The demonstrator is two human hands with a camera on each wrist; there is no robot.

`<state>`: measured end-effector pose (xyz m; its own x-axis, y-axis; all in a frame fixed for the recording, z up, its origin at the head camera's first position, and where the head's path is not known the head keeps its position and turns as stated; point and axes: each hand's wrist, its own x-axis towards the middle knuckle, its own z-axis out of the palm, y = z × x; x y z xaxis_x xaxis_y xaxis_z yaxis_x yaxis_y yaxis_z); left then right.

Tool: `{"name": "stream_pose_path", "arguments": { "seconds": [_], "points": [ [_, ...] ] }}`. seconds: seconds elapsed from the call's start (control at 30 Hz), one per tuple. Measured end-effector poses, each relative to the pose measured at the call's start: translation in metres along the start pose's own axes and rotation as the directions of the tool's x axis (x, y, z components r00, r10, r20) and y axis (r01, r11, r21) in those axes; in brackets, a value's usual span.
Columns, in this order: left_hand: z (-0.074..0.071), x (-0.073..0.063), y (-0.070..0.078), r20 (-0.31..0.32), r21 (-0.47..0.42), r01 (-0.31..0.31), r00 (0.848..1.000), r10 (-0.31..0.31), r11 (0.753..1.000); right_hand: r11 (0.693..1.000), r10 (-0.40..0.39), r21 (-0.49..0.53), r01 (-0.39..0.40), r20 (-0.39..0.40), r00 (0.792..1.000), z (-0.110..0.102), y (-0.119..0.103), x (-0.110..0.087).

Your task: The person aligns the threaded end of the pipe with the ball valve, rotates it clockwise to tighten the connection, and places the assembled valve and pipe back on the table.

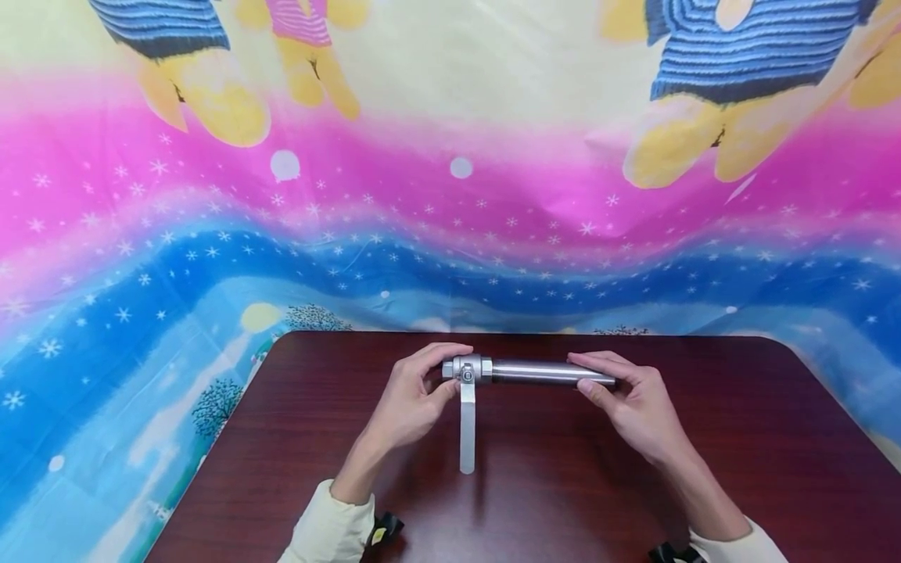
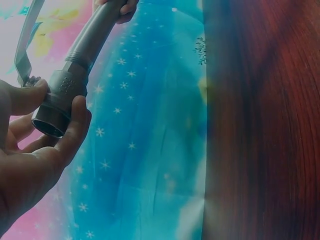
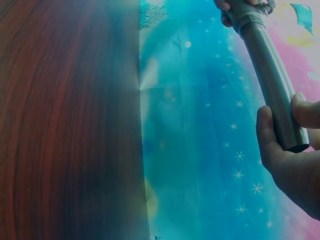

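Note:
A metal ball valve (image 1: 468, 367) with a flat lever handle (image 1: 468, 438) is joined to a straight steel pipe (image 1: 528, 371). Together they are held level above the table, the lever pointing toward the person. My left hand (image 1: 408, 397) grips the valve body between thumb and fingers at its left end. My right hand (image 1: 642, 407) pinches the pipe near its right end. In the left wrist view the valve's open threaded end (image 2: 50, 122) faces the camera. Threads show on the pipe (image 2: 82, 52) where it meets the valve. The right wrist view shows the pipe's plain open end (image 3: 297, 147).
The dark red wooden table (image 1: 338, 367) has rounded far corners. Behind it hangs a printed curtain (image 1: 450, 234) with snowflakes and cartoon figures, close to the table's back edge. Black straps (image 1: 387, 528) sit at both wrists, by pale sleeves (image 1: 331, 524).

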<state>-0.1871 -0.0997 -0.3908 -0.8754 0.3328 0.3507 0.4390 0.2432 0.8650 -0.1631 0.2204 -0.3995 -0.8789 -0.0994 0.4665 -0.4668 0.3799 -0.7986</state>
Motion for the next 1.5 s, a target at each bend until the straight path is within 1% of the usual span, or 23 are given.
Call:
{"name": "stream_pose_path", "arguments": {
  "seconds": [0.13,0.3,0.43,0.6,0.7,0.87,1.0,1.17,1.27,1.33,1.5],
  "points": [
    [-0.0001,0.0011,0.0003,-0.015,-0.012,-0.005,1.000,0.005,1.000,1.000,-0.009,-0.016,0.009,0.000,1.000,0.0009,-0.0013,0.0020],
    [-0.0017,0.0020,0.0023,-0.021,0.001,0.019,1.000,-0.019,1.000,1.000,-0.011,-0.029,0.011,0.009,1.000,0.0011,-0.0025,0.0033],
    [-0.0029,0.0021,0.0035,-0.028,0.023,0.023,0.999,-0.023,0.999,1.000,0.002,0.000,-0.002,0.032,0.999,0.0013,-0.0030,0.0035],
    [-0.0020,0.0017,0.0006,-0.042,0.040,-0.006,0.999,0.008,0.999,0.997,0.045,0.052,-0.049,0.076,0.996,0.0012,-0.0036,0.0019],
    [-0.0011,0.0005,-0.0025,-0.037,0.042,-0.039,0.998,0.040,0.998,0.997,0.059,0.043,-0.064,0.095,0.994,0.0006,-0.0039,0.0000],
    [-0.0022,-0.0032,-0.0049,-0.042,0.042,-0.093,0.995,0.095,0.995,0.998,0.036,0.042,-0.042,0.127,0.991,0.0004,-0.0039,-0.0013],
    [-0.0038,-0.0043,-0.0056,-0.056,0.052,-0.120,0.991,0.123,0.991,1.000,0.016,0.003,-0.017,0.140,0.990,0.0009,-0.0048,-0.0016],
    [-0.0041,-0.0037,-0.0054,-0.066,0.052,-0.130,0.989,0.133,0.990,0.999,0.009,-0.040,-0.003,0.149,0.989,0.0024,-0.0058,-0.0020],
    [-0.0033,-0.0023,-0.0051,-0.073,0.050,-0.129,0.988,0.133,0.990,0.999,-0.008,-0.033,0.013,0.152,0.988,0.0035,-0.0059,-0.0015],
    [-0.0029,-0.0012,-0.0049,-0.080,0.056,-0.127,0.988,0.131,0.990,0.999,-0.029,-0.007,0.031,0.159,0.987,0.0042,-0.0060,-0.0004],
    [-0.0035,0.0020,-0.0053,-0.097,0.072,-0.115,0.988,0.122,0.991,0.997,-0.073,-0.005,0.075,0.185,0.980,0.0040,-0.0079,0.0019]
  ]
}}
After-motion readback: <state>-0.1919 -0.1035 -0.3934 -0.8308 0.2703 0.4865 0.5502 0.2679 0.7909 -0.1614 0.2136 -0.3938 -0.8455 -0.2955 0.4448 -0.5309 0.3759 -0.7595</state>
